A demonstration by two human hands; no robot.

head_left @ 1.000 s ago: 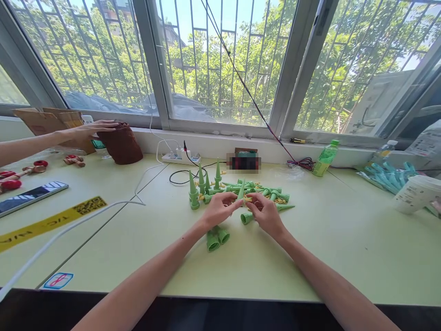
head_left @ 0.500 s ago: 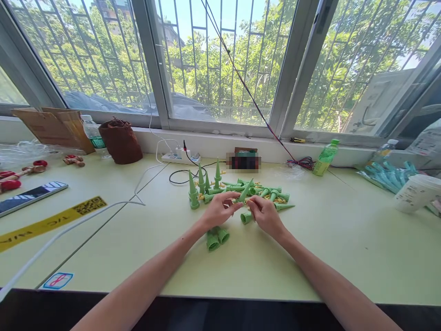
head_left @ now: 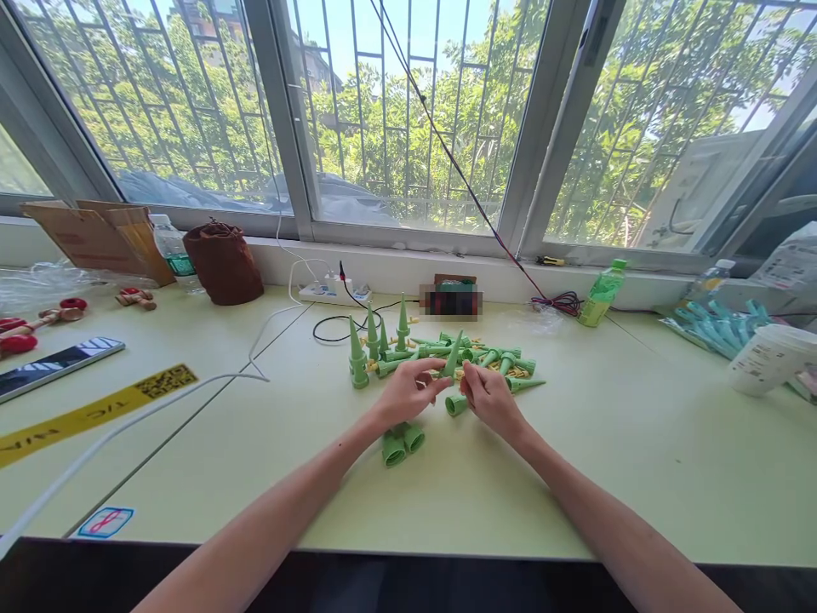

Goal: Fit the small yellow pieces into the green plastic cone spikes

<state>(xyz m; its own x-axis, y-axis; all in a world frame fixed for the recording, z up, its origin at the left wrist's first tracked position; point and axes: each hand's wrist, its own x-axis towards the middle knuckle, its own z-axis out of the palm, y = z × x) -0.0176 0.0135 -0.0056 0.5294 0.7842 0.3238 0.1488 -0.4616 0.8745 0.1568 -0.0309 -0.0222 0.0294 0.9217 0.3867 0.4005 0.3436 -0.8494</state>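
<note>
Held spike: one green spike (head_left: 454,352), raised between the two hands above the table (head_left: 613,494), its point up and leaning slightly right.
Handling: looks like light, stiff plastic, probably a little slippery; the wide lower end seems the best hold, the thin tip the weakest part.
Left hand: the left hand (head_left: 408,394) pinches the spike low between thumb and fingers.
Right hand: the right hand (head_left: 496,400) has its fingertips drawn together just beside the spike; whether they grip a small part, I cannot tell.
Front tubes: two green tubes (head_left: 394,451), lying by the left wrist, open ends toward the person.
Standing spikes: four, including the nearest upright spike (head_left: 358,358).
Pile: green and yellow pieces (head_left: 511,358) behind the hands, too tangled to count.
Further out: three bottles (head_left: 600,296), one cup (head_left: 769,362), one phone (head_left: 57,366).
</note>
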